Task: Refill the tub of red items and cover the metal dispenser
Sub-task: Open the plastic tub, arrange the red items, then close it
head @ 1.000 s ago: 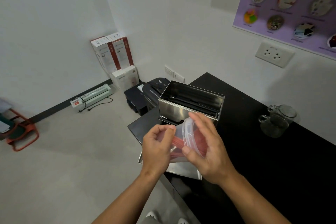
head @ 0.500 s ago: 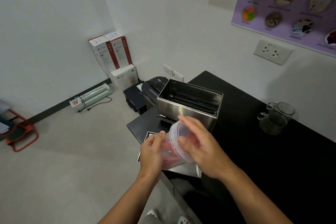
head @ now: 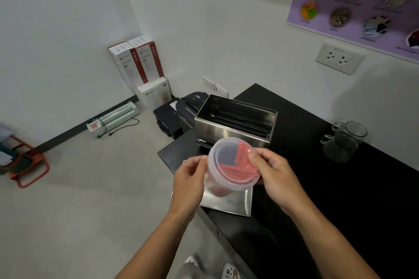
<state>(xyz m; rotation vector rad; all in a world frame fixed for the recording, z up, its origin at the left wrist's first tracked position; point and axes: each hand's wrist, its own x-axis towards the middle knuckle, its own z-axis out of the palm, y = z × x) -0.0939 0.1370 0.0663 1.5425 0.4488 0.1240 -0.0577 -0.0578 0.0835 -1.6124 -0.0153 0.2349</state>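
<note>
A clear plastic tub [head: 229, 165] holding thin red items is held in the air over the counter's near corner, its clear lid facing me. My left hand [head: 189, 179] grips the tub's left side and my right hand [head: 275, 176] holds its right rim and lid. Behind it stands the open metal dispenser [head: 235, 120], a steel box with dark items inside. Its flat metal lid [head: 229, 205] lies on the black counter [head: 317, 188] under the tub.
Two nested glass mugs [head: 343, 140] stand on the counter at right. A wall socket [head: 339, 58] and a purple poster [head: 362, 0] are behind. On the floor are a black shredder [head: 181, 115], white boxes [head: 140, 68], a laminator [head: 113, 118] and an orange stool [head: 25, 163].
The tub has turned from lying sideways to lid facing me and risen slightly. My right hand moved from covering the lid to the tub's right rim.
</note>
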